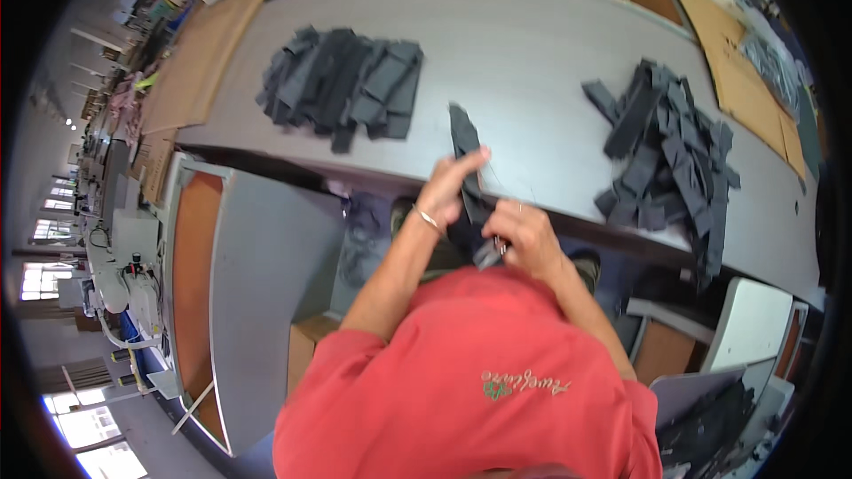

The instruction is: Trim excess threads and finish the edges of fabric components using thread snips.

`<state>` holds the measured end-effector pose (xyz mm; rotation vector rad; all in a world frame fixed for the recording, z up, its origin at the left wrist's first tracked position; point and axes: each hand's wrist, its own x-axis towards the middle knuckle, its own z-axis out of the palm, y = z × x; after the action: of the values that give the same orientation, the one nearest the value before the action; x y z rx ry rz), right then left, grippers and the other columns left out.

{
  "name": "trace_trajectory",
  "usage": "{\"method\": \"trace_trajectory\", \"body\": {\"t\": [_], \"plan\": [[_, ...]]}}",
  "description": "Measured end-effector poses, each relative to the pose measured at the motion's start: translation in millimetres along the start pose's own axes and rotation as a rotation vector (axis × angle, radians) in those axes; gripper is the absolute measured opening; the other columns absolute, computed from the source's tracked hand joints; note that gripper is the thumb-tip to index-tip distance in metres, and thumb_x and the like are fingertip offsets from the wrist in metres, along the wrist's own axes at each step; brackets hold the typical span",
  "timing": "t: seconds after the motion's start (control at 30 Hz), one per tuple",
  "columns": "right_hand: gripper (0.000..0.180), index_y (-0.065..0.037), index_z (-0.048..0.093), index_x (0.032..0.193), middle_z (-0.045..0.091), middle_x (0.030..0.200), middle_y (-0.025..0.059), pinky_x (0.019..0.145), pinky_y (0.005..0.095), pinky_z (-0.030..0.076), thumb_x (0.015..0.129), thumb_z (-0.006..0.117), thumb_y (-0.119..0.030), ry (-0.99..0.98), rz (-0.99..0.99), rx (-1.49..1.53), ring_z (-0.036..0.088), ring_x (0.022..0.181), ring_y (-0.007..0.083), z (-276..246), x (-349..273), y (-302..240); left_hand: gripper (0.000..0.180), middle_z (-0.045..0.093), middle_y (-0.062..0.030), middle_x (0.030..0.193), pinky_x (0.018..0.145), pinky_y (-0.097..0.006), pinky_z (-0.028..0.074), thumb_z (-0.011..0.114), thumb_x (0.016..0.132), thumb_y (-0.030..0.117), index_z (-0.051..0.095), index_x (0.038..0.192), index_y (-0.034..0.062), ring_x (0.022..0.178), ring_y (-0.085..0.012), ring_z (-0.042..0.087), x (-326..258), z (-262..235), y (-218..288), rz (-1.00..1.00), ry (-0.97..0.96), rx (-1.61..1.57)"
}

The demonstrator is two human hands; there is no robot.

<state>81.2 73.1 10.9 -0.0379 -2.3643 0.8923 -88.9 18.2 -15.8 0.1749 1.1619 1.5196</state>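
A dark grey fabric strip (463, 135) runs from the near edge of the table down toward my lap. My left hand (446, 188) is closed around its middle, thumb along the cloth. Close by on the right, my right hand (525, 235) is curled in front of my body. A small shiny metal tool shows under its fingers and looks like thread snips (502, 247), mostly hidden by the hand. The strip's lower end hangs beside that hand. Fine loose threads lie on the tabletop just beyond my hands.
On the grey table (506, 44), a layered pile of dark grey fabric strips (342, 84) lies at left and a looser heap of strips (666, 151) at right. Cardboard sheets (209, 58) border the left end. A grey cabinet (266, 257) stands below left.
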Motion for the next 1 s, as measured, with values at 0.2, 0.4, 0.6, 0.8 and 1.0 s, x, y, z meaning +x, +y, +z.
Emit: {"method": "trace_trajectory", "body": {"t": [0.2, 0.4, 0.6, 0.8, 1.0], "plan": [[0.028, -0.004, 0.054, 0.075, 0.050, 0.071, 0.0080, 0.058, 0.0377, 0.045, 0.054, 0.062, 0.011, 0.098, 0.155, -0.095, 0.056, 0.068, 0.0280, -5, -1, 14, 0.020, 0.061, 0.0019, 0.089, 0.075, -0.028, 0.042, 0.067, 0.085, 0.023, 0.062, 0.098, 0.0087, 0.078, -0.0107, 0.052, 8, 0, 4, 0.051, -0.061, -0.167], [0.025, -0.005, 0.052, 0.073, 0.048, 0.070, 0.0082, 0.057, 0.0378, 0.045, 0.054, 0.061, 0.009, 0.179, 0.232, -0.267, 0.056, 0.067, 0.0274, -6, -3, 10, 0.027, 0.061, -0.0021, 0.092, 0.079, -0.033, 0.045, 0.070, 0.085, 0.021, 0.058, 0.101, 0.0029, 0.083, -0.0121, 0.055, -2, 8, 6, 0.157, -0.027, -0.055], [0.020, -0.005, 0.051, 0.075, 0.048, 0.071, 0.0078, 0.056, 0.0392, 0.043, 0.062, 0.060, 0.007, 0.261, 0.416, -0.321, 0.056, 0.064, 0.0289, 1, -12, 17, 0.032, 0.061, -0.0038, 0.091, 0.077, -0.028, 0.046, 0.076, 0.079, 0.012, 0.055, 0.101, 0.0014, 0.082, -0.0103, 0.058, -6, 13, -4, 0.180, 0.114, 0.007], [0.017, -0.003, 0.051, 0.077, 0.051, 0.073, 0.0098, 0.057, 0.0369, 0.041, 0.066, 0.058, 0.008, 0.309, 0.566, -0.013, 0.053, 0.062, 0.0312, -1, -15, 25, 0.028, 0.063, -0.0024, 0.089, 0.077, -0.025, 0.046, 0.075, 0.077, 0.005, 0.058, 0.099, 0.0024, 0.081, -0.0093, 0.058, -17, 23, 8, 0.331, -0.013, 0.046], [0.019, -0.002, 0.054, 0.083, 0.055, 0.077, 0.0097, 0.061, 0.0336, 0.043, 0.068, 0.061, 0.007, 0.261, 0.641, 0.094, 0.055, 0.065, 0.0281, -10, -13, 20, 0.022, 0.065, -0.0146, 0.097, 0.083, -0.033, 0.051, 0.064, 0.088, 0.015, 0.058, 0.101, -0.0008, 0.091, -0.0208, 0.064, -21, 24, 11, 0.231, -0.109, -0.157]]}}
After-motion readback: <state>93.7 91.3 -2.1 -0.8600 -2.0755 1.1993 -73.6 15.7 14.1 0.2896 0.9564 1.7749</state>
